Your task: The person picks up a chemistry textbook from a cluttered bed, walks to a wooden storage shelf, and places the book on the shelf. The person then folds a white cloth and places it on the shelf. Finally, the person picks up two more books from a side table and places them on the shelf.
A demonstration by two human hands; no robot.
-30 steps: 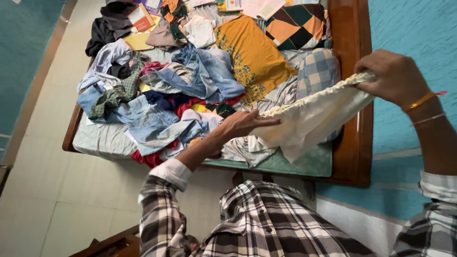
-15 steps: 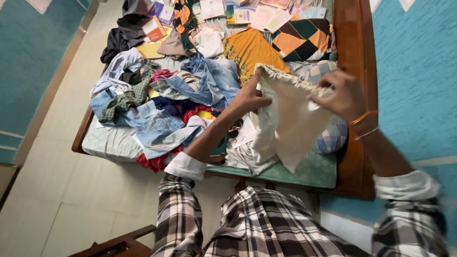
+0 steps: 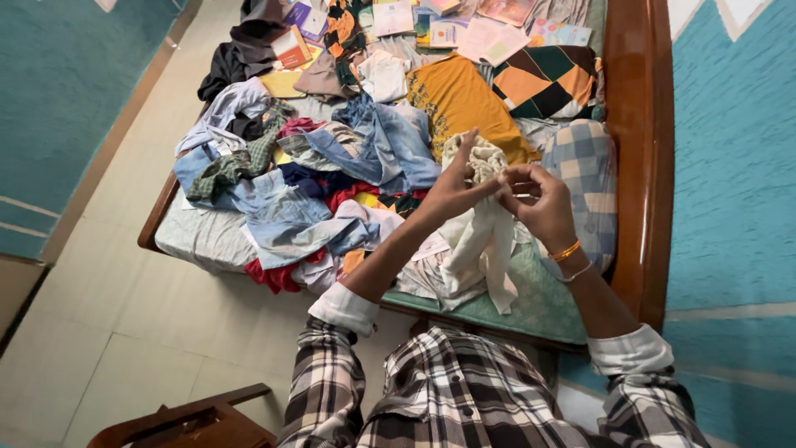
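Hanging from both hands above the near right corner of the bed (image 3: 638, 166), a cream garment (image 3: 481, 241) with a gathered, frilled top edge drooped in a narrow bunch. The left hand (image 3: 452, 189) was pinched on that top edge, fingers closed around the ruffle with the forefinger raised. The right hand (image 3: 541, 199) met it just beside, thumb and fingers pressed together on the same gathered edge, an orange bangle (image 3: 566, 250) at its wrist. Both forearms came out of checked sleeves with white cuffs.

Under the garment's lower end lay a green sheet (image 3: 539, 303) at the near edge of the bed. A blue checked pillow (image 3: 587, 178) sat against the right edge, with a dark patterned cushion (image 3: 547, 79) beyond it. A mustard garment (image 3: 460, 99) lay toward the far side, denim pieces (image 3: 381, 145) spread across the middle, and papers and booklets (image 3: 448, 25) along the far edge.
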